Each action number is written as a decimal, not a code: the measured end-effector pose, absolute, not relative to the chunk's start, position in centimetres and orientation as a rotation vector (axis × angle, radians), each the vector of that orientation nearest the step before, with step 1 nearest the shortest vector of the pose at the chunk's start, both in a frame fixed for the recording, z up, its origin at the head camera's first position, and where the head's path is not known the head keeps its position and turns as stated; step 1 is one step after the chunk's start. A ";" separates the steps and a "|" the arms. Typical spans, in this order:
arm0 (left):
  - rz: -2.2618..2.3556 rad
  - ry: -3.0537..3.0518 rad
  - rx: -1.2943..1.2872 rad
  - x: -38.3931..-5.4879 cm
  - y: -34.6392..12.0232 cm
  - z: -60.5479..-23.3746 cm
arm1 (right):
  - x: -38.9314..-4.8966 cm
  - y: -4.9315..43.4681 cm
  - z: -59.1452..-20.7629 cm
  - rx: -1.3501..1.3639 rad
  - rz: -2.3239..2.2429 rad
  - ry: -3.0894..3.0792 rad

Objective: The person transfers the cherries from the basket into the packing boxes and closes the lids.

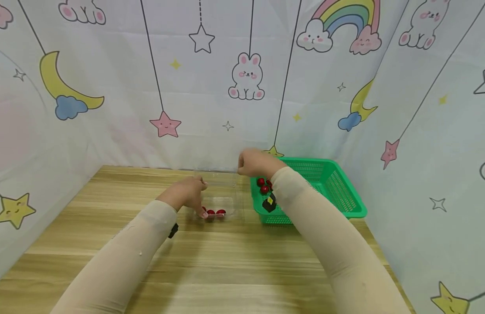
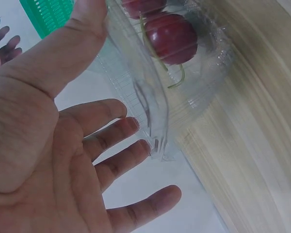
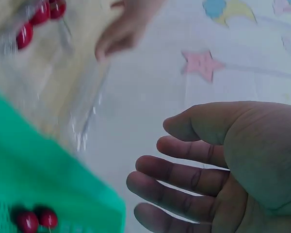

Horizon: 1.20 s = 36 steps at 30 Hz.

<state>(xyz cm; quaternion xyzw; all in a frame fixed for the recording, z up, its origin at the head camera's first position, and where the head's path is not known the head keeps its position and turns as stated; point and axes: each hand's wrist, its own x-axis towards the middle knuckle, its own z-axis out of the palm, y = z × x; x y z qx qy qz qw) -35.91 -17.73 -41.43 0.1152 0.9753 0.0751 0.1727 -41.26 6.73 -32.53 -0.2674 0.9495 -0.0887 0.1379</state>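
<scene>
In the head view a clear plastic box point(image 1: 234, 213) with a raised lid stands on the table, with red cherries point(image 1: 221, 212) along its front side. My left hand point(image 1: 187, 194) is at the box's left side. Up close, the left thumb point(image 2: 87, 19) lies against the box rim and the loosely spread fingers point(image 2: 119, 162) reach the clear wall. My right hand point(image 1: 262, 162) is above the back left corner of the green basket point(image 1: 346, 187). Its fingers point(image 3: 169, 174) are relaxed, with nothing between them. Several cherries point(image 1: 264, 189) lie in the basket's left part, partly hidden by the right wrist.
The wooden table point(image 1: 211, 270) carries both containers, the basket right of the box. A white cloth point(image 1: 211, 87) with cartoon prints hangs behind and along both sides. A small dark device point(image 1: 269, 202) is on the right wrist.
</scene>
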 end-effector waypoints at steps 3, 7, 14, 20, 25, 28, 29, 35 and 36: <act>0.226 2.778 0.323 -35.9 -17.8 -41.4 | -42.3 8.9 -32.0 -0.740 -0.286 2.786; 0.226 2.787 0.334 -35.8 -17.8 -41.3 | -43.9 11.7 -32.1 -0.682 -0.339 2.795; 0.238 2.782 0.333 -35.6 -17.7 -41.1 | -46.2 16.0 -33.7 -0.598 -0.401 2.756; 0.244 2.777 0.321 -35.6 -17.7 -41.0 | -47.4 18.0 -35.7 -0.539 -0.399 2.769; 0.244 2.771 0.316 -35.6 -17.9 -41.2 | -48.0 18.6 -37.3 -0.506 -0.403 2.729; 0.242 2.771 0.317 -35.7 -17.9 -41.3 | -48.1 18.8 -38.1 -0.464 -0.397 2.665; 0.239 2.773 0.319 -35.7 -17.9 -41.3 | -48.1 18.8 -38.3 -0.446 -0.387 2.639; 0.234 2.777 0.319 -35.7 -17.8 -41.3 | -48.1 19.1 -39.2 -0.453 -0.255 2.554; 0.237 2.779 0.320 -35.7 -17.8 -41.3 | -48.2 19.1 -39.3 -0.461 -0.235 2.554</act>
